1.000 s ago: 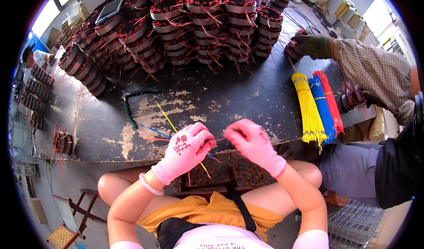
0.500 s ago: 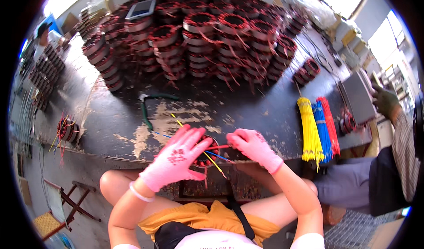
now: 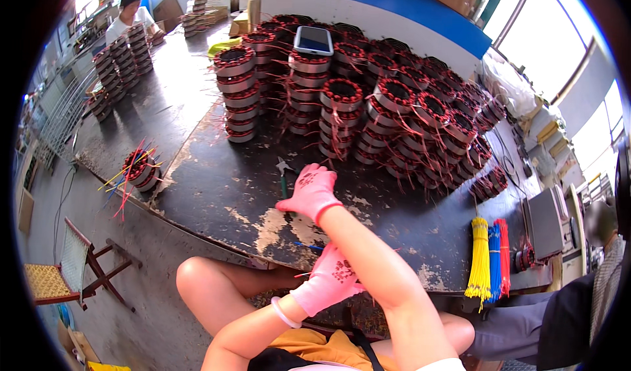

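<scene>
Both my hands wear pink gloves. My right hand [image 3: 311, 192] reaches across over my left arm, thumb spread from the fingers, at a pair of green-handled pliers [image 3: 284, 168]. One handle shows beside the thumb; the rest is under the glove, with no grip visible. Lower down, at the table's front edge, my left hand [image 3: 328, 280] sits partly behind my right forearm, its fingers mostly hidden. A blue wire [image 3: 307, 246] and a red wire end stick out beside it. The wound coil ring these belong to is covered by my hands.
Stacks of red-wound coil rings [image 3: 342, 91] fill the back of the table, a phone [image 3: 313, 40] on top. Another wired ring [image 3: 140, 170] lies at left. Yellow [image 3: 478, 259], blue and red wire bundles lie at right. A person [image 3: 131, 19] is at far left, another at right.
My right hand has left the wires at the coil ring and crossed leftward to the pliers. My left hand stays low near the ring. The whole view has turned.
</scene>
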`<state>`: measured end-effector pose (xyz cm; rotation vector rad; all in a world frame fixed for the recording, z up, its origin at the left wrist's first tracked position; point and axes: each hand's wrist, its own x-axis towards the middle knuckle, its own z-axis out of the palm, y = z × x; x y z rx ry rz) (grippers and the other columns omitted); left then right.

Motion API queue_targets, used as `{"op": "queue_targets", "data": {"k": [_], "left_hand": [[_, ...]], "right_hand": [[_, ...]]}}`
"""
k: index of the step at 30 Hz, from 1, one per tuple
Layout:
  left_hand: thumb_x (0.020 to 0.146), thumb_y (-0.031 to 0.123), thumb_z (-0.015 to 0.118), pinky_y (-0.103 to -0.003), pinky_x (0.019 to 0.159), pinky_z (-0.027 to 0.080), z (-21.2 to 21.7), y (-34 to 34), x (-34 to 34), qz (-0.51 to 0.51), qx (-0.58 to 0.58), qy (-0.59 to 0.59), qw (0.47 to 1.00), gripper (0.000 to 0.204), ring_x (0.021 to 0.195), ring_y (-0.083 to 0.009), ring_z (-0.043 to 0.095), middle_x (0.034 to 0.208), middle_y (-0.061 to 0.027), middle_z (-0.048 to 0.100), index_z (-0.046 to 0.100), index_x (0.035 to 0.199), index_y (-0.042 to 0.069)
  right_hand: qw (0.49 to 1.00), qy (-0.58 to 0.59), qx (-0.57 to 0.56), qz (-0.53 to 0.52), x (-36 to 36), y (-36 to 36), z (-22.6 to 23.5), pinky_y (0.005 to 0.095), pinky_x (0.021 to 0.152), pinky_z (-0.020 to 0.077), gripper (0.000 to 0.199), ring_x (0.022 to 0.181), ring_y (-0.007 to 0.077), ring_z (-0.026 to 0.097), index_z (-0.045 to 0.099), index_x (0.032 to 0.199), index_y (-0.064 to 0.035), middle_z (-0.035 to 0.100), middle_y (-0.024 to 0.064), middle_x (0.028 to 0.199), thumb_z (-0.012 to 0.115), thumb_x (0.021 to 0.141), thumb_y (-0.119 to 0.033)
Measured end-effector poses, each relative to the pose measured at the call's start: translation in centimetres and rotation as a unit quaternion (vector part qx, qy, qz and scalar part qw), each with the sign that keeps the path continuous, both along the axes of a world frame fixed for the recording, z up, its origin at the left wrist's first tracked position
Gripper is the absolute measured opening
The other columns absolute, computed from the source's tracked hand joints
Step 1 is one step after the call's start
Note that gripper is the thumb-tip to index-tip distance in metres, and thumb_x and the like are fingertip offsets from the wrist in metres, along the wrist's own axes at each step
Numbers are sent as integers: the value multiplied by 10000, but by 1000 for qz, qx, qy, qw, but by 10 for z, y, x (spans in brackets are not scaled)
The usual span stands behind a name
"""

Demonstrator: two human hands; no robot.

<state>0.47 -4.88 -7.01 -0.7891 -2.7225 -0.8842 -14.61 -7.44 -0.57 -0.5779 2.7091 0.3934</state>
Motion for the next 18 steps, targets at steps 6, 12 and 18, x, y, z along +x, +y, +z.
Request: {"op": "queue_targets", "data": {"k": [6, 12, 18], "left_hand": [[772, 516, 782, -549, 1201, 303, 25, -1, -2, -6, -28, 63, 998, 834, 1325, -405, 492, 1409, -225, 525, 532, 1392, 18], [691, 503, 839, -560, 1220, 287, 36, -14, -15, -19, -32, 34, 999, 825, 1303, -401, 497, 1327, -196, 552, 582, 1310, 22], [644, 463, 873, -566, 1241, 266, 28, -32, -46, 8, -59, 58, 997, 837, 1386, -451, 442, 1384, -205, 547, 596, 1353, 116]], "right_hand": [[964, -76, -231, -104, -27, 36, -4, 377, 1000, 532, 892, 1223, 268, 671, 672, 1280, 22, 683, 207, 1305, 757, 680, -632], [386, -498, -743, -227, 27, 177, 13, 417, 1022, 536, 502, 1171, 290, 677, 612, 1324, -24, 689, 164, 1244, 586, 1011, -415], [480, -362, -707, -373, 144, 289, 13, 411, 935, 582, 539, 1029, 242, 703, 489, 1437, -15, 678, 108, 1151, 647, 973, -240]]}}
